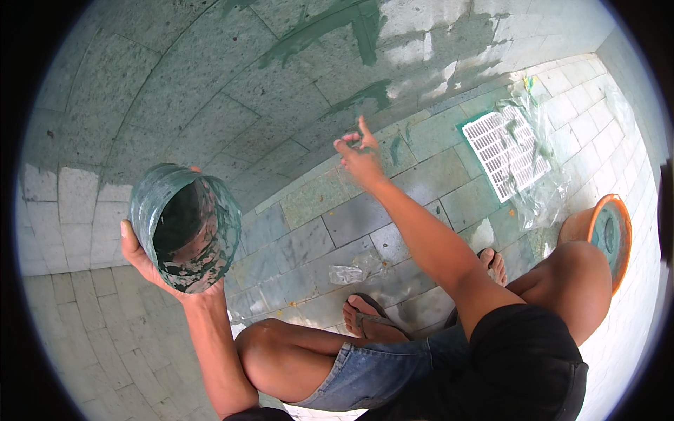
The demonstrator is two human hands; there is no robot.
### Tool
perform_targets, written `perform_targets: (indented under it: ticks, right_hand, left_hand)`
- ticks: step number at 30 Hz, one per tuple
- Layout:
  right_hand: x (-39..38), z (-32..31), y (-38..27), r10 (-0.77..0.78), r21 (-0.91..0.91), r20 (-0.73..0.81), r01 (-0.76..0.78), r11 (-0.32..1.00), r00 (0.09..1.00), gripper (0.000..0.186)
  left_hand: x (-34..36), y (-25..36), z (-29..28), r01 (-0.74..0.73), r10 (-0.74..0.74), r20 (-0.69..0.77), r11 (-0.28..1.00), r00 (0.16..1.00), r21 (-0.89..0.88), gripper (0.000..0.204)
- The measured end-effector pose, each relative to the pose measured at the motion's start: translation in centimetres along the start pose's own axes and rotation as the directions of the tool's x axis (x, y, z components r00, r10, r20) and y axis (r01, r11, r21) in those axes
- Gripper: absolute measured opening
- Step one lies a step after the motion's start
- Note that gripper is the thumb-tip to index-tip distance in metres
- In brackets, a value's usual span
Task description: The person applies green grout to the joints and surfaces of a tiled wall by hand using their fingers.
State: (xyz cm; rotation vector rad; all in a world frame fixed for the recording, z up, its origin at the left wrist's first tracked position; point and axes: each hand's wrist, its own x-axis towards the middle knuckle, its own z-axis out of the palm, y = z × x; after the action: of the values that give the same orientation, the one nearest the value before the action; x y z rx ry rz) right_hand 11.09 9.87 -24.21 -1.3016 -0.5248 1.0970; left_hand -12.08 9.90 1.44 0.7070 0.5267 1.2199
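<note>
My left hand (140, 259) grips a round, green-smeared container (151, 210) at the left, its dark inside and mottled bottom facing me. My right hand (361, 158) is out at the centre, near the lower part of the tiled wall (302, 77), index finger stretched out and the other fingers loosely bent, with nothing I can make out in them. Darker green patches (365, 49) streak the wall above it. Whether its fingertips touch the wall I cannot tell.
A white slotted grate (502, 151) lies on the tiled floor (351, 217) at the right, with crumpled clear plastic (547, 196) beside it. An orange tub (576, 228) with teal contents stands behind my right knee. A small plastic scrap (345, 274) lies near my sandalled foot (361, 316).
</note>
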Motion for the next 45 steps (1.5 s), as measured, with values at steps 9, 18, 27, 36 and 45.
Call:
perform_targets:
  ticks: [9,18,27,36,45]
  right_hand:
    - [1.7,-0.9,-0.1,-0.064,-0.244,-0.082,0.042,0.969,0.995,0.101]
    - [0.5,0.7,-0.1,-0.037,-0.161,-0.056,0.028,0.987,0.998,0.095]
    - [0.8,0.4,-1.9,-0.014,-0.517,0.037,0.031,0.855,0.999,0.102]
    - [1.4,-1.0,0.7,-0.129,-0.363,-0.009,0.117,0.924,0.992,0.094]
    - [0.6,1.1,-1.5,-0.240,-0.700,-0.079,0.118,0.704,0.968,0.088]
  left_hand:
    - [0.1,0.3,-0.5,0.022,-0.023,0.052,1.000,0.998,0.014,0.070]
    - [-0.2,-0.1,0.2,-0.020,0.019,0.008,0.999,1.000,0.050,0.062]
    - [-0.2,0.1,-0.2,-0.020,0.019,0.026,0.997,0.999,0.070,0.063]
    - [-0.2,0.0,0.4,-0.016,0.016,0.018,0.999,1.000,0.028,0.063]
    - [-0.2,0.7,-0.6,0.001,-0.002,0.024,0.999,1.000,0.049,0.071]
